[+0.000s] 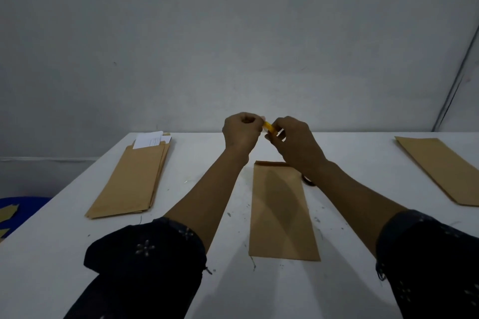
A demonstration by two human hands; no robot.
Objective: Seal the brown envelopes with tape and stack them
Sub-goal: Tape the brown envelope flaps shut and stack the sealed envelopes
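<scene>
A brown envelope point(281, 212) lies lengthwise on the white table point(363, 163) in front of me. Both hands are raised above its far end. My right hand point(298, 147) grips a small yellow tape roll point(269, 127), mostly hidden by the fingers. My left hand point(241, 132) pinches the tape's free end right beside the roll. A pile of brown envelopes point(129, 181) with white papers sticking out lies at the left. Another brown envelope point(440, 168) lies at the right.
A dark small object point(309, 181) peeks out from under my right wrist on the table. A blue surface with brown scraps point(15, 212) sits below the table's left edge. A grey wall stands behind the table.
</scene>
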